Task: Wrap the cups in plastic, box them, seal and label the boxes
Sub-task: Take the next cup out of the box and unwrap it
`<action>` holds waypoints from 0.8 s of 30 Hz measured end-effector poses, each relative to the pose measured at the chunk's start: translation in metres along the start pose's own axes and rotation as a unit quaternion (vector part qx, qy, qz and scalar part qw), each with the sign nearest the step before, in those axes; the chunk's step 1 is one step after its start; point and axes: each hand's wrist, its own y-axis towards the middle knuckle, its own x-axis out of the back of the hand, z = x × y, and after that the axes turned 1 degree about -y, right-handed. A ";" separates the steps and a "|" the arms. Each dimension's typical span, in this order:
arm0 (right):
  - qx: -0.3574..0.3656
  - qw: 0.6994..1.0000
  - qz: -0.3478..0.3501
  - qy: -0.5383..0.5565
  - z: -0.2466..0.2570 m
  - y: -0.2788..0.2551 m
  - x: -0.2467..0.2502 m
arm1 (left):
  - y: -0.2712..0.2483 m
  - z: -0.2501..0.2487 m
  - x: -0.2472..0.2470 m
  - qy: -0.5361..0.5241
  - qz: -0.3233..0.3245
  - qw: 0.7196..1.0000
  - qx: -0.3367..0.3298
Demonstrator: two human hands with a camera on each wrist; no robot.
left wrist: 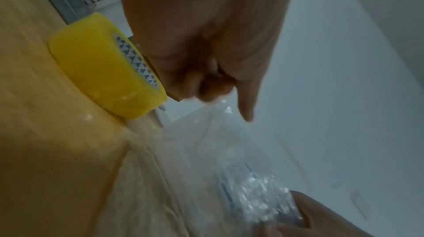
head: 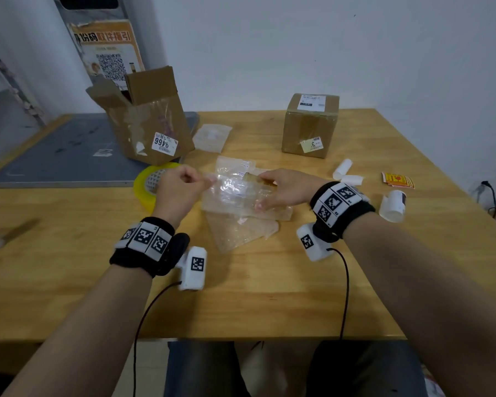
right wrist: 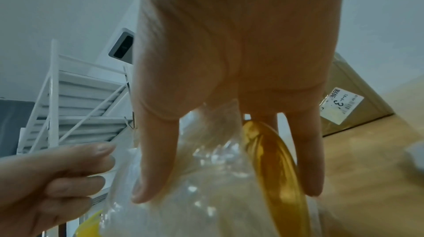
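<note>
Progress: one sealed box [head: 310, 126] stands at the far side of the wooden table [head: 269, 296], taped and bearing a white label on top and a yellowish sticker on its front, so I judge one cup finished. A second is at the wrapping step only.
Remaining: finish wrapping, box it, tape, label.
Cup: amber, translucent, glassy-looking cup [right wrist: 273, 159], lying on its side at mid-table, rounded rim toward the right hand, partly inside the plastic.
Plastic: clear crinkled bubble wrap [head: 235, 193], glossy and limp, bunched around the cup; more sheets lie flat beneath and behind it.
Left hand: left hand [head: 178, 190] has fingers curled, thumb and forefinger pinching the wrap's edge and drawing it leftward.
Right hand: right hand [head: 287, 187] lies over the cup, fingers spread and curved down round cup and wrap together.
Open box: open box [head: 149, 121] of worn brown cardboard, flaps up, taped sides shiny, stands at far left, likely next to be filled.
Tape: yellow tape roll [left wrist: 103, 70], smooth, lies flat just behind the left hand.
Labels: small white paper rolls [head: 345, 171] and red-yellow stickers [head: 397, 180] lie to the right.
</note>
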 end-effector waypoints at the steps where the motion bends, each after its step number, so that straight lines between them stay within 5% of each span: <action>1: 0.003 1.000 0.001 0.003 0.001 -0.001 0.002 | -0.006 -0.003 -0.003 -0.004 0.045 0.999 -0.002; 9: -0.013 0.999 0.042 0.020 -0.005 0.011 0.020 | 0.003 -0.017 -0.045 0.159 0.237 0.950 -0.123; 16: -0.026 0.999 0.031 0.034 -0.024 0.023 0.027 | 0.042 -0.020 -0.072 0.235 0.245 0.938 -0.065; 22: 0.030 0.982 -0.162 0.092 -0.027 0.035 0.025 | 0.070 -0.023 -0.084 0.223 0.286 0.932 -0.005; 24: 0.042 0.988 -0.142 0.046 -0.025 0.033 0.028 | 0.076 -0.027 -0.086 0.242 0.295 0.924 0.001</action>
